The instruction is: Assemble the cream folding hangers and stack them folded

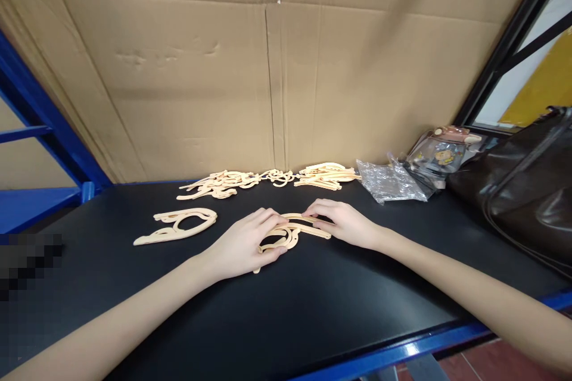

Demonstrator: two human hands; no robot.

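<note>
Both my hands rest on a small stack of flat, pale wooden curved pieces (290, 232) lying on the black table (313, 309). My left hand (245, 244) grips the left end of the stack, fingers curled over it. Over the right end, my right hand (342, 221) presses with its fingertips pinched on the top piece. A separate pale loop-shaped piece (176, 226) lies to the left of my left hand, untouched.
Several more pale wooden pieces (268, 181) lie in a row along the back by the cardboard wall (268, 71). Clear plastic bags (391, 181), a printed packet (440, 155) and a dark brown bag (522, 190) sit at the right. Blue shelving frame (44, 149) stands left.
</note>
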